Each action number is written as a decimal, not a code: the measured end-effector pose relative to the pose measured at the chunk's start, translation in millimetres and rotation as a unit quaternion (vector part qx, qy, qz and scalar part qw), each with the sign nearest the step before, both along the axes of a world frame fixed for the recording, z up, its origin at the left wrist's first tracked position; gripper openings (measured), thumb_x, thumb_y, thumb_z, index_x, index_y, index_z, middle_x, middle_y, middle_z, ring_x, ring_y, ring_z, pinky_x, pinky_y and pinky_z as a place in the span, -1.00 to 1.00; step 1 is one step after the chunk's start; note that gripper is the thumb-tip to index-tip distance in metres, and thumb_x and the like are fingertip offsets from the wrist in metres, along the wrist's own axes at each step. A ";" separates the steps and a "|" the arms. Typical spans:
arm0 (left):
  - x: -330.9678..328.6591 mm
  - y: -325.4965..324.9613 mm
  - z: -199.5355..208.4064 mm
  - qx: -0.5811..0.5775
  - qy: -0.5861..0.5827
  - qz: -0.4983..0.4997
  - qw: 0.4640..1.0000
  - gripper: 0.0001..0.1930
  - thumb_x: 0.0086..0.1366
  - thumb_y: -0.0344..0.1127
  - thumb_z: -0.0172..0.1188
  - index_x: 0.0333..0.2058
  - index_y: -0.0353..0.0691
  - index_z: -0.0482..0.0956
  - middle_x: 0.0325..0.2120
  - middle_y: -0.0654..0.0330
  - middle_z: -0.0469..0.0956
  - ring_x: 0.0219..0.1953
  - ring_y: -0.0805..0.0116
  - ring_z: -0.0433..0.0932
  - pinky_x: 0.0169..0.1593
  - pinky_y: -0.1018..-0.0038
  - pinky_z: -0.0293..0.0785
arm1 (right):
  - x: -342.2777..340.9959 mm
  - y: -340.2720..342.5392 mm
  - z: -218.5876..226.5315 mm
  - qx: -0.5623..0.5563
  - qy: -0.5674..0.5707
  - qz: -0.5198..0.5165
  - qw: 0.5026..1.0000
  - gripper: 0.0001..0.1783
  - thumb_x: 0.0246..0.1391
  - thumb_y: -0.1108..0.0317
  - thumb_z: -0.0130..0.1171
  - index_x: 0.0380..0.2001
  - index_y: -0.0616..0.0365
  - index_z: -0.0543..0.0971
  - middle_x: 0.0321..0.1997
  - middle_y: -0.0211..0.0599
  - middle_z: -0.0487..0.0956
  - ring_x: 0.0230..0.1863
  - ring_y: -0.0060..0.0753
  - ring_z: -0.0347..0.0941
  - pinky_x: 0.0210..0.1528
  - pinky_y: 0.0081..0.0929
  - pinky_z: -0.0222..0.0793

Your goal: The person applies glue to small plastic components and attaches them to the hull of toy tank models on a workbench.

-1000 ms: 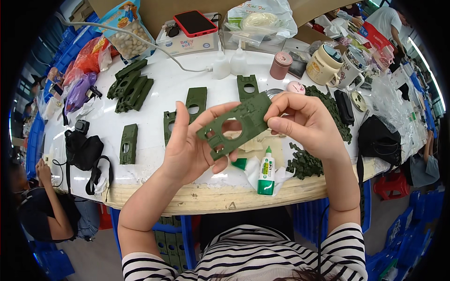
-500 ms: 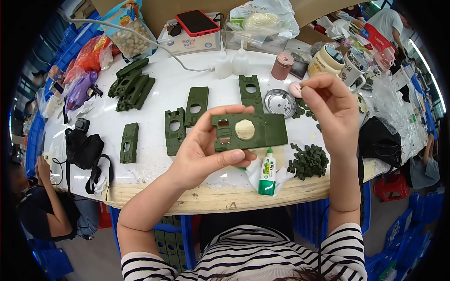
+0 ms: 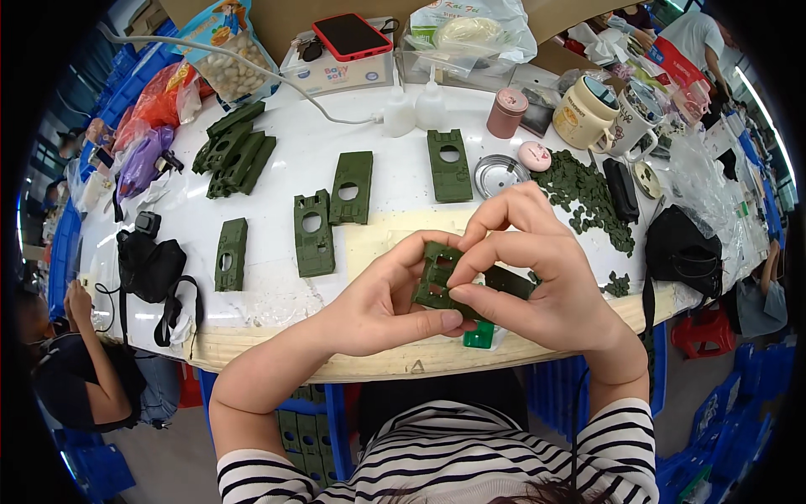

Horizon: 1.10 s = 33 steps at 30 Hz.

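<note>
Both my hands hold one dark green plastic plate (image 3: pixel 442 280) with square cut-outs, just above the near edge of the white table (image 3: pixel 277 294). My left hand (image 3: pixel 388 296) grips it from the left and below, thumb across its lower edge. My right hand (image 3: pixel 537 277) pinches its top and right end with fingers bent over it. Under the plate a green-capped glue tube (image 3: pixel 480 335) pokes out. Most of the plate's right half is hidden by my right fingers.
Several similar green plates (image 3: pixel 316 231) lie on the table, with a stack (image 3: pixel 231 151) at far left. A heap of small green parts (image 3: pixel 588 195), a metal tin (image 3: pixel 499 175), cups (image 3: pixel 583 109), a phone (image 3: pixel 352 35) and black bags (image 3: pixel 149 265) ring the table. A person (image 3: pixel 80 370) crouches at lower left.
My right hand came down from the small parts onto the plate. The plate dropped lower, toward the table's near edge, and both hands now close on it.
</note>
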State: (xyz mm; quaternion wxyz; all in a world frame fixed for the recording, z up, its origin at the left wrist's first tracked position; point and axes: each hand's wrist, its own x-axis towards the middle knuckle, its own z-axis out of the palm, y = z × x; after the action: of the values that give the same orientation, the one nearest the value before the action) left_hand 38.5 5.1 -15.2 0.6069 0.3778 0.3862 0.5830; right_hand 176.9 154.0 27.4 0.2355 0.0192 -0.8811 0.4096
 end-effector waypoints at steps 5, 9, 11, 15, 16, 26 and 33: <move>0.7 -0.2 0.1 -0.009 0.012 -0.011 1.000 -0.40 0.22 -0.59 0.11 0.19 -0.24 0.07 -0.04 0.09 0.34 -0.02 0.31 0.47 0.04 0.37 0.49 | -2.7 2.3 -5.0 -0.048 -0.045 0.031 0.997 -0.93 -0.21 0.44 0.29 -0.57 0.10 0.57 -0.30 -0.41 0.41 -0.15 -0.34 0.23 -0.18 -0.49 0.20; 0.9 0.1 -1.8 -0.012 0.009 -0.009 1.000 -0.37 0.20 -0.61 0.11 0.20 -0.23 0.06 -0.04 0.11 0.31 0.01 0.32 0.43 0.04 0.36 0.49 | -4.8 4.1 -8.8 -0.062 -0.064 0.038 0.995 -0.92 -0.21 0.41 0.29 -0.59 0.10 0.56 -0.29 -0.40 0.40 -0.14 -0.35 0.23 -0.17 -0.49 0.21; 0.8 0.2 -2.1 -0.015 0.008 -0.012 1.000 -0.37 0.20 -0.61 0.11 0.20 -0.23 0.06 -0.04 0.11 0.30 0.02 0.31 0.42 0.05 0.36 0.49 | -5.4 4.2 -10.5 -0.075 -0.072 0.046 0.994 -0.91 -0.20 0.40 0.30 -0.59 0.11 0.56 -0.29 -0.38 0.41 -0.13 -0.34 0.24 -0.15 -0.48 0.21; -0.6 0.1 -3.6 -0.019 0.010 -0.023 0.999 -0.37 0.20 -0.61 0.12 0.20 -0.23 0.06 -0.03 0.11 0.29 0.03 0.30 0.40 0.07 0.34 0.48 | -6.0 4.3 -11.0 -0.072 -0.067 0.053 0.994 -0.91 -0.20 0.39 0.29 -0.59 0.11 0.56 -0.28 -0.35 0.42 -0.12 -0.32 0.25 -0.10 -0.46 0.21; -1.1 0.1 -3.7 -0.022 0.008 -0.029 0.999 -0.37 0.19 -0.61 0.12 0.20 -0.23 0.06 -0.03 0.11 0.28 0.04 0.29 0.39 0.07 0.33 0.48 | -5.9 4.6 -11.4 -0.069 -0.067 0.055 0.994 -0.91 -0.20 0.39 0.29 -0.59 0.11 0.56 -0.28 -0.35 0.42 -0.12 -0.32 0.25 -0.10 -0.46 0.21; 1.1 1.2 -4.7 -0.007 0.013 -0.016 1.000 -0.37 0.19 -0.62 0.13 0.19 -0.23 0.06 -0.02 0.13 0.28 0.04 0.31 0.39 0.06 0.34 0.49 | -6.5 5.1 -12.0 -0.068 -0.070 0.054 0.994 -0.91 -0.20 0.41 0.28 -0.60 0.11 0.56 -0.30 -0.35 0.42 -0.15 -0.33 0.27 -0.12 -0.46 0.23; 1.2 1.1 -4.8 -0.012 0.023 -0.014 1.000 -0.37 0.18 -0.60 0.15 0.18 -0.23 0.08 -0.01 0.14 0.29 0.05 0.34 0.37 0.05 0.38 0.48 | -7.0 4.2 -12.5 -0.063 -0.062 0.049 0.995 -0.90 -0.23 0.43 0.29 -0.61 0.12 0.54 -0.33 -0.34 0.42 -0.19 -0.32 0.30 -0.13 -0.45 0.25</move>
State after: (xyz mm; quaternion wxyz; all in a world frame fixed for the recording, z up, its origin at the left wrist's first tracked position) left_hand 39.7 6.2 -20.1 0.6103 0.3890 0.4014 0.5614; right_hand 169.9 158.2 14.9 0.1612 0.0221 -0.8645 0.4757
